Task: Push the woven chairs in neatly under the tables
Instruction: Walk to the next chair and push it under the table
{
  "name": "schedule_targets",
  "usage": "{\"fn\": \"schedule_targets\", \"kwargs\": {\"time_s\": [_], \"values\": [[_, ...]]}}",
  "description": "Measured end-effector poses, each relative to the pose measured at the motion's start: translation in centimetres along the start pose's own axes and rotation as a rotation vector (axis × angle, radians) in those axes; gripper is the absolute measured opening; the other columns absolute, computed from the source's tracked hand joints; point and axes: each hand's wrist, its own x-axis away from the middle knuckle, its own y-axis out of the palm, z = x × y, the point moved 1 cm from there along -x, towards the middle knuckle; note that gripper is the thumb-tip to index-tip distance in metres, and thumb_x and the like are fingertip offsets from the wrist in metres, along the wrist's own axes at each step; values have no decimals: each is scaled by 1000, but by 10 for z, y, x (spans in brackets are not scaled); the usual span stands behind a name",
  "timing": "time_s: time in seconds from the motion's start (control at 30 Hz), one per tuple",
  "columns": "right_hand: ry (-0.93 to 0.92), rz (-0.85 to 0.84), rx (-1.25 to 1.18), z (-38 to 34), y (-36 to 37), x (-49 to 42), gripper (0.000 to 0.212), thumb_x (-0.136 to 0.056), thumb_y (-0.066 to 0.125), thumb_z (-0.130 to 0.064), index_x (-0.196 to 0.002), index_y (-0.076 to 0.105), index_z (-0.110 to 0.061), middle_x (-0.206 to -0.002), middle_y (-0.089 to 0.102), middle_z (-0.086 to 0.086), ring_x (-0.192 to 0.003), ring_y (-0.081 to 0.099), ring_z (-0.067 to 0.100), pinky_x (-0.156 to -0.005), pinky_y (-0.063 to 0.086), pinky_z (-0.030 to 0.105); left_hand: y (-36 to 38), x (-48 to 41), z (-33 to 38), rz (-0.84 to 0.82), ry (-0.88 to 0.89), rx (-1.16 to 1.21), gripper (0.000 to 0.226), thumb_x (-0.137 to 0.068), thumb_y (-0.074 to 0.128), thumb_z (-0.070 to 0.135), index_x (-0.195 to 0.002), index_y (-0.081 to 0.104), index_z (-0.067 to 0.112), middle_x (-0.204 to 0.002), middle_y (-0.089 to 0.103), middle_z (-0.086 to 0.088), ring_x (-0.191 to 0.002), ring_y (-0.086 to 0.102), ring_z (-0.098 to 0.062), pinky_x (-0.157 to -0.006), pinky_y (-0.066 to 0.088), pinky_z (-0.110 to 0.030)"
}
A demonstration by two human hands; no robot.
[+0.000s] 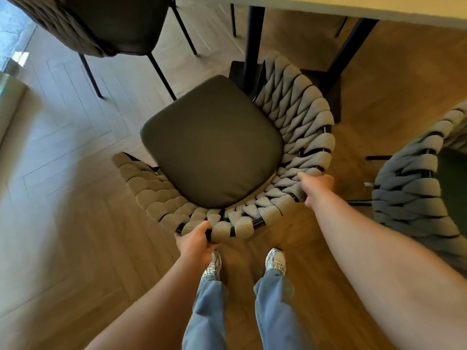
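I've got my left hand and right hand both gripping the chair back's woven rim, bench just ahead.

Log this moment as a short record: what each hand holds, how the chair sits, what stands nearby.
left hand: grips the back rim of the woven chair, near side
right hand: grips the same rim, further right
chair state: seat cushion fully in view, turned at an angle, not yet under the table
table leg: dark, close beside the chair's arm
nearby: second woven chair at right; another chair at upper left
floor: wood planks
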Motion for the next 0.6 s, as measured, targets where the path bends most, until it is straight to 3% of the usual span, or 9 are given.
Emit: {"fn": "schedule_targets", "kwargs": {"time_s": [0.17,0.33,0.6], "values": [[48,74,-96,27,-3,17,70,-90,71,-12,-147,32,-11,-150,43,18,-135,47,38,-106,45,48,-13,-13,28,9,82,-146,70,-75,73,-6,-132,40,17,-113,63,-19,-97,70,-35,-81,59,-60],[114,137,-185,53,4,35,71,-87,74,-16,-147,37,-10,-147,49,16,-131,52,38,-103,49,46,-18,-21,63,-32,160,-298,50,-77,71,-7,-112,49,21,-101,63,-14,-90,69,-34,-72,60,-54],[183,179,-318,83,28,65,58,-87,76,-16,-138,47,-10,-136,59,18,-117,63,38,-91,58,49,-19,-39,115,-131,179,-477,63,-81,72,-4,-132,43,20,-113,61,-15,-89,68,-30,-59,60,-46]]}}
